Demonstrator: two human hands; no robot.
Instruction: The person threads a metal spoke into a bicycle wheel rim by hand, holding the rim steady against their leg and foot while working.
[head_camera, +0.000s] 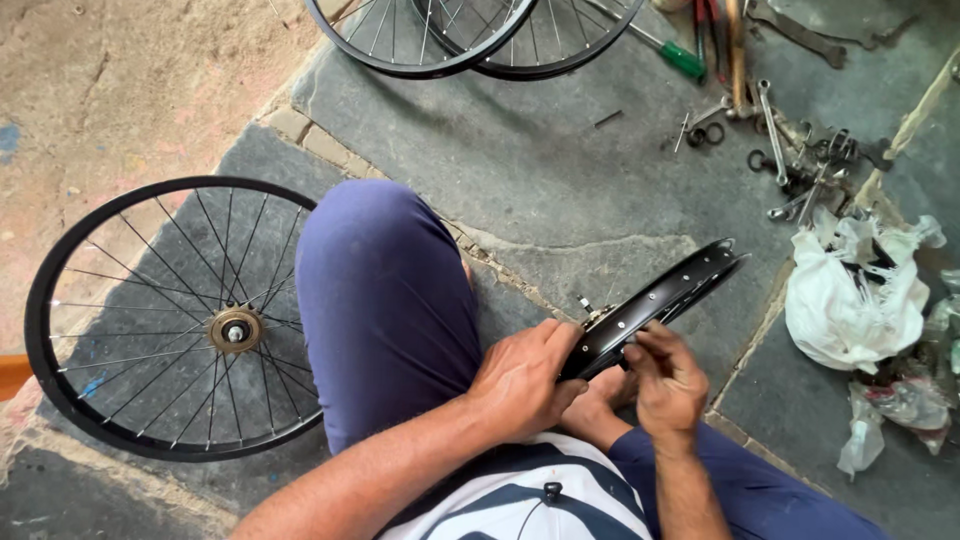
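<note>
My left hand is shut on the near end of a black bicycle rim, which stands on edge and runs up to the right above the stone floor. My right hand pinches at the rim's inner side just right of the left hand; whatever small part sits between its fingertips is hidden. A few spokes or nipples stick out of the rim next to my left thumb. My knee in blue trousers rises at the left of both hands.
A spoked black wheel with hub lies flat at the left. Two more wheels lie at the top. Wrenches, a green-handled screwdriver and small parts are scattered top right. White crumpled bags sit at the right.
</note>
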